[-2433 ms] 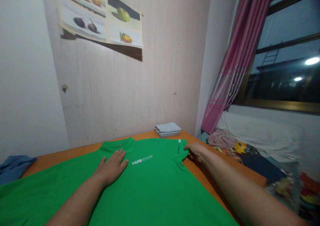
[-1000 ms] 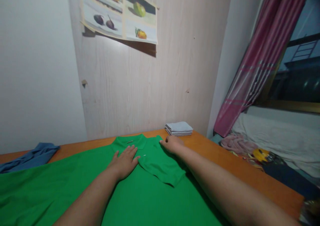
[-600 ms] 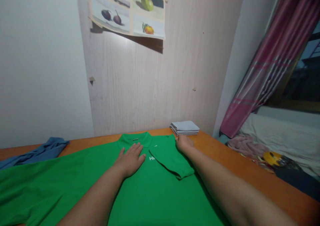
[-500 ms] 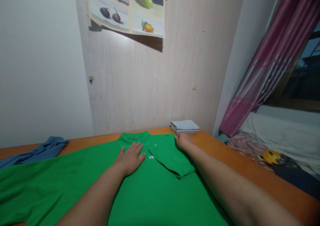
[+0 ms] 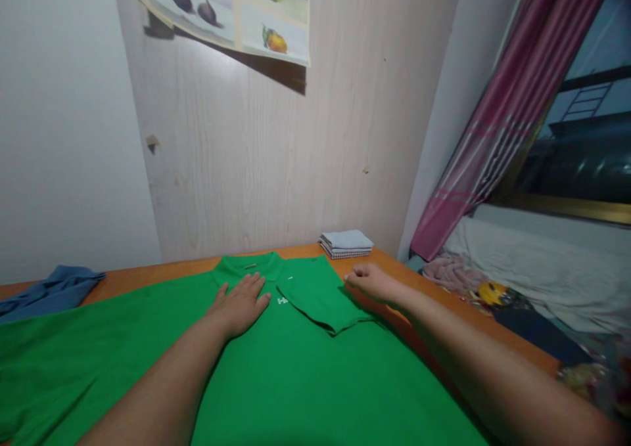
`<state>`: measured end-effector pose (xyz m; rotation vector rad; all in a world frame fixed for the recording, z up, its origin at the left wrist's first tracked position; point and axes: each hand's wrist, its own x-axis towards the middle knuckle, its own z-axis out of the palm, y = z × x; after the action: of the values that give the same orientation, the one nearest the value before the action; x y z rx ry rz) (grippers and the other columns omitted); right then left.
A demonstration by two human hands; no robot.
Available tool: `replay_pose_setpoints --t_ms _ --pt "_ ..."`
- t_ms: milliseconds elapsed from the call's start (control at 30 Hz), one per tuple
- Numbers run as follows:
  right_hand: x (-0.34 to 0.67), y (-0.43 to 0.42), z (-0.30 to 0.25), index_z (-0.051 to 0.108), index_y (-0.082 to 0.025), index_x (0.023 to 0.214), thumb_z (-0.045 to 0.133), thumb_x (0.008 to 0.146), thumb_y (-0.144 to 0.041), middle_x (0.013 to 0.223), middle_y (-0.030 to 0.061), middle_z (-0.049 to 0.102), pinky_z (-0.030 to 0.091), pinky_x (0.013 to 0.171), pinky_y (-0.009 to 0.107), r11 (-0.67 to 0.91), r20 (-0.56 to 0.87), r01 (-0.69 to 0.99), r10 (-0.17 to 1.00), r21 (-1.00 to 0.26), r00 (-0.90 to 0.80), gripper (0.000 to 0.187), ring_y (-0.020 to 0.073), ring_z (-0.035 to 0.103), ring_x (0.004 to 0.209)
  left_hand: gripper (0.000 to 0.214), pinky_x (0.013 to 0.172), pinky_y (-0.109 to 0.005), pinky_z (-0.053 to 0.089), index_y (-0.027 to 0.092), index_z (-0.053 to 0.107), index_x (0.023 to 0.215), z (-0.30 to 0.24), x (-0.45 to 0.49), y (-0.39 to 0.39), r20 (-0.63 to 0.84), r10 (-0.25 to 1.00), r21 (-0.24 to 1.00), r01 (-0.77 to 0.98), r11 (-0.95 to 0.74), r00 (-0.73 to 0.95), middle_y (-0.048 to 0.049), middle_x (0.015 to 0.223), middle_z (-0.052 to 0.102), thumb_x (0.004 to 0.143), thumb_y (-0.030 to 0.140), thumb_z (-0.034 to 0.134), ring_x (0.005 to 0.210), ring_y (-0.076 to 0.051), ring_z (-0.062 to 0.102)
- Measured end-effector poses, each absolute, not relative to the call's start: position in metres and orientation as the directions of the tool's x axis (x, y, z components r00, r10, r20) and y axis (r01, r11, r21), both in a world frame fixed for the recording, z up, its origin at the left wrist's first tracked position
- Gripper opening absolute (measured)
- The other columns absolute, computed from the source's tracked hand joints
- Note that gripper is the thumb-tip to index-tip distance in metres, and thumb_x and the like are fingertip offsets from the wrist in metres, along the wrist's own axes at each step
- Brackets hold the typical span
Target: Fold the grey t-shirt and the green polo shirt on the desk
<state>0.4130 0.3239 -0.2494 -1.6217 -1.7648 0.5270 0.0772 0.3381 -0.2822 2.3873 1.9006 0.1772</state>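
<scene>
A green polo shirt (image 5: pixel 296 380) lies spread on an orange wooden table (image 5: pixel 424 295), collar toward the far wall. Its right sleeve (image 5: pixel 315 298) is folded inward over the chest, partly covering white lettering. My left hand (image 5: pixel 239 305) lies flat and open on the chest just below the collar. My right hand (image 5: pixel 369 282) hovers beside the shirt's right edge, near the folded sleeve, with the fingers curled into a loose fist; I see nothing held in it.
A small stack of folded cloths (image 5: pixel 345 243) sits at the table's far right corner. A blue garment (image 5: pixel 49 291) lies crumpled at the far left. A bed with assorted clutter (image 5: pixel 497 295) stands to the right, under a window with a pink curtain (image 5: pixel 497 124).
My right hand carried the right sleeve inward over the chest, let go and drew back to the shirt's right edge. My left hand stayed flat below the collar.
</scene>
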Motion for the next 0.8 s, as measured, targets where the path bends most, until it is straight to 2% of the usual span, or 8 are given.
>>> replay_pose_setpoints --t_ms 100,200,300,367,500,600,667,800 --pt "0.424 0.304 -0.260 0.063 -0.017 0.072 0.068 0.085 -0.043 0.066 -0.0006 0.060 0.034 0.057 0.025 0.232 0.134 0.859 0.972 -0.457 -0.191 0.029 0.0134 0.051 0.061 0.070 0.118 -0.063 0.015 0.021 0.031 0.155 -0.283 0.077 0.339 0.046 0.974 0.148 0.963 -0.227 0.222 -0.0051 0.164 0.019 0.095 0.056 0.025 0.152 -0.028 0.016" --pt "0.427 0.287 -0.262 0.064 -0.020 0.077 0.064 0.086 -0.044 0.068 0.0002 0.061 0.026 0.057 0.027 0.268 0.106 0.931 0.963 -0.246 -0.249 0.026 0.0141 0.049 0.062 0.068 0.118 -0.064 0.015 0.023 0.032 0.155 -0.284 0.077 0.340 0.059 0.974 0.155 0.962 -0.226 0.219 -0.0052 0.163 0.021 0.095 0.055 0.027 0.152 -0.029 0.017" --pt "0.416 0.276 -0.248 0.065 -0.020 0.084 0.062 0.087 -0.040 0.075 0.0029 0.064 0.027 0.058 0.028 0.253 0.121 0.953 0.964 -0.168 -0.235 0.020 0.0167 0.054 0.067 0.068 0.118 -0.064 0.015 0.023 0.033 0.155 -0.284 0.076 0.340 0.067 0.973 0.157 0.961 -0.227 0.219 -0.0056 0.163 0.021 0.095 0.055 0.027 0.152 -0.029 0.018" --pt "0.404 0.267 -0.236 0.066 -0.021 0.092 0.061 0.087 -0.038 0.083 0.0039 0.067 0.030 0.061 0.027 0.362 0.133 0.915 0.930 -0.179 -0.343 0.018 0.0180 0.057 0.073 0.068 0.118 -0.064 0.015 0.022 0.033 0.155 -0.283 0.077 0.339 0.064 0.974 0.158 0.961 -0.227 0.219 -0.0056 0.163 0.022 0.095 0.055 0.027 0.152 -0.029 0.018" --pt "0.382 0.253 -0.229 0.063 -0.022 0.111 0.068 0.080 -0.044 0.105 0.0082 0.067 0.038 0.073 0.029 0.615 0.140 0.771 0.788 -0.165 -0.599 0.038 0.0232 0.059 0.092 0.068 0.118 -0.064 0.015 0.021 0.033 0.155 -0.281 0.078 0.337 0.055 0.974 0.154 0.962 -0.226 0.220 -0.0051 0.163 0.021 0.095 0.055 0.026 0.152 -0.028 0.018" --pt "0.377 0.257 -0.239 0.065 -0.020 0.097 0.061 0.084 -0.035 0.095 0.0075 0.067 0.038 0.070 0.029 0.529 0.149 0.828 0.848 -0.186 -0.508 0.020 0.0213 0.058 0.084 0.067 0.118 -0.064 0.015 0.022 0.034 0.154 -0.281 0.078 0.337 0.063 0.973 0.160 0.960 -0.228 0.220 -0.0055 0.163 0.022 0.095 0.055 0.027 0.152 -0.028 0.018" --pt "0.380 0.268 -0.247 0.063 -0.020 0.088 0.054 0.087 -0.030 0.084 0.0046 0.067 0.037 0.066 0.028 0.433 0.181 0.849 0.901 -0.303 -0.395 0.014 0.0184 0.056 0.076 0.067 0.118 -0.064 0.014 0.022 0.034 0.154 -0.282 0.077 0.337 0.066 0.973 0.165 0.959 -0.230 0.222 -0.0063 0.163 0.022 0.095 0.055 0.027 0.152 -0.029 0.018" --pt "0.393 0.294 -0.260 0.055 -0.020 0.073 0.047 0.087 -0.033 0.070 0.0007 0.058 0.036 0.061 0.027 0.368 0.244 0.746 0.929 -0.555 -0.277 0.021 0.0163 0.051 0.067 0.068 0.118 -0.064 0.014 0.022 0.033 0.154 -0.285 0.076 0.338 0.064 0.971 0.174 0.956 -0.237 0.229 -0.0065 0.163 0.021 0.095 0.055 0.028 0.152 -0.028 0.017"
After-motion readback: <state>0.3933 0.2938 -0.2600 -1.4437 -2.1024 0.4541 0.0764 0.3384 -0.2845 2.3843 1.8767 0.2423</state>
